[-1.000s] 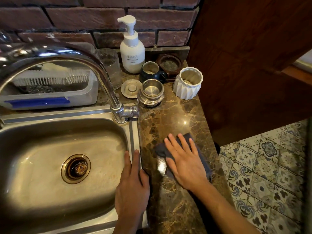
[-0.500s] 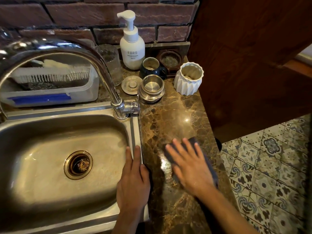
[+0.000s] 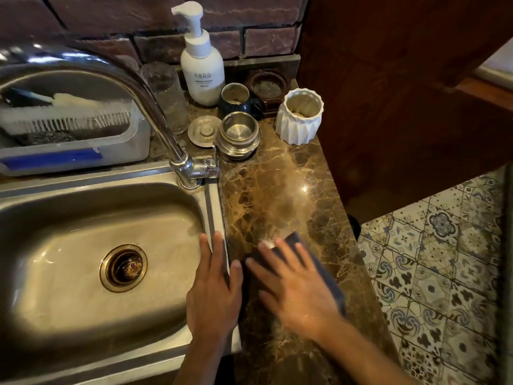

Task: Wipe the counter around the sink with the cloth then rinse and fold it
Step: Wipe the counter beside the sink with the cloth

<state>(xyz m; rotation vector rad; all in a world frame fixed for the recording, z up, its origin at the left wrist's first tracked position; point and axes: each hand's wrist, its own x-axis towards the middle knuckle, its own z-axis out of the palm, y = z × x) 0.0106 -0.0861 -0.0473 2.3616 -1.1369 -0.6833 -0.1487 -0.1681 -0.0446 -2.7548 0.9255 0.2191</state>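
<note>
A dark grey cloth (image 3: 294, 240) lies flat on the brown marble counter (image 3: 277, 190) just right of the steel sink (image 3: 91, 245). My right hand (image 3: 297, 287) presses flat on the cloth with fingers spread, blurred by motion, and hides most of it. My left hand (image 3: 213, 290) rests palm down on the sink's right rim, fingers together, holding nothing. Its thumb nearly touches the cloth's left edge.
A curved chrome tap (image 3: 155, 107) arches over the sink. At the back stand a soap pump bottle (image 3: 201, 65), a glass (image 3: 166, 95), a dark mug (image 3: 236, 101), a steel cup (image 3: 240, 134), a lid (image 3: 204, 130) and a white ribbed pot (image 3: 299, 115). A brush tub (image 3: 69, 134) sits at the left. The counter drops off to tiled floor (image 3: 430, 259) on the right.
My right hand has slid the cloth leftward and nearer along the counter, toward my left hand. The left hand has stayed on the sink rim.
</note>
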